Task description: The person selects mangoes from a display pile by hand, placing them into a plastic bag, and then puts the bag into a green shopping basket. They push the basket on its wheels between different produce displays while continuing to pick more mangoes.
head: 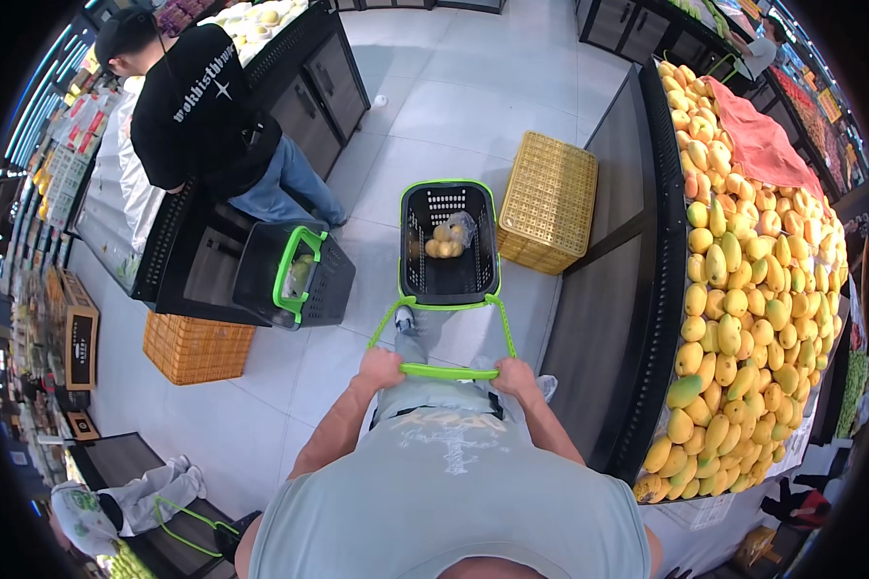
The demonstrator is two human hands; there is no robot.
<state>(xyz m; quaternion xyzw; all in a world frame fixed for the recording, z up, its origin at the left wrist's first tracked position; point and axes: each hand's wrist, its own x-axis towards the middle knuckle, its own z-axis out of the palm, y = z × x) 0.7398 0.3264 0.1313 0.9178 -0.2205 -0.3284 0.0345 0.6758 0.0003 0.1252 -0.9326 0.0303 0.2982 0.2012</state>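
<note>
Both my hands hold the green handle point(449, 372) of a black shopping basket point(449, 284) in front of my legs. My left hand point(382, 368) grips the handle's left end, and my right hand point(515, 375) grips its right end. Inside the basket lies a clear plastic bag of round yellowish produce point(445, 241), whose exact kind I cannot tell. A clear plastic bag point(547, 387) shows beside my right wrist; what holds it is hidden.
Mangoes point(731, 340) and peaches point(710, 155) fill the right-hand stand, with a stack of yellow crates point(547, 203) beside it. At left, a person in black point(195, 108) stands at a counter, near another black basket point(333, 282) and an orange crate point(197, 347).
</note>
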